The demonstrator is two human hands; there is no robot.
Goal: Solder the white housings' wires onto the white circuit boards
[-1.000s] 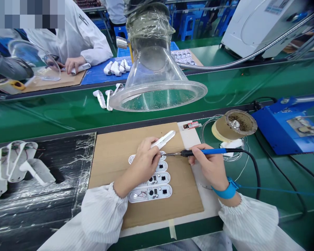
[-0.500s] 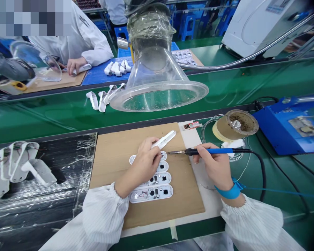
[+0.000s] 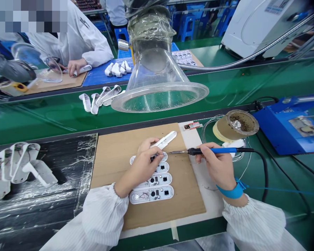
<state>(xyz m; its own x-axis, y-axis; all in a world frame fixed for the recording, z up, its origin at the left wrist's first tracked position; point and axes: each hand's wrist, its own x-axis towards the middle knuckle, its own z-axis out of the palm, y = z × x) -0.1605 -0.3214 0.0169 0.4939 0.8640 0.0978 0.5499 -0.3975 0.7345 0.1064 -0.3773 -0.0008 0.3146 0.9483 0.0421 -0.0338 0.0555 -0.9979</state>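
My right hand [image 3: 219, 167] grips a blue-handled soldering iron [image 3: 222, 150], its metal tip pointing left, just short of the uppermost circuit board. My left hand [image 3: 145, 162] is curled over the upper end of a column of several white rounded strips with circuit boards [image 3: 151, 194]. Its fingers lie against a slim white plastic housing [image 3: 167, 139], which slants up to the right; the exact finger contact is partly hidden. Thumb and forefinger hover over the top board, which they partly cover. All of this is on a brown cardboard sheet [image 3: 183, 195].
A clear fume hood [image 3: 159, 99] hangs above. Right stand a brown round pot [image 3: 237, 123], coiled solder wire [image 3: 208, 127] and a blue soldering station [image 3: 290, 122]. White housings [image 3: 24, 162] lie left on black wrap; others [image 3: 102, 97] sit on the green belt. A co-worker [image 3: 70, 45] sits opposite.
The white housings on the green belt have slid left. My left forefinger and thumb have shifted slightly over the top board. The soldering iron has drawn back a little to the right.
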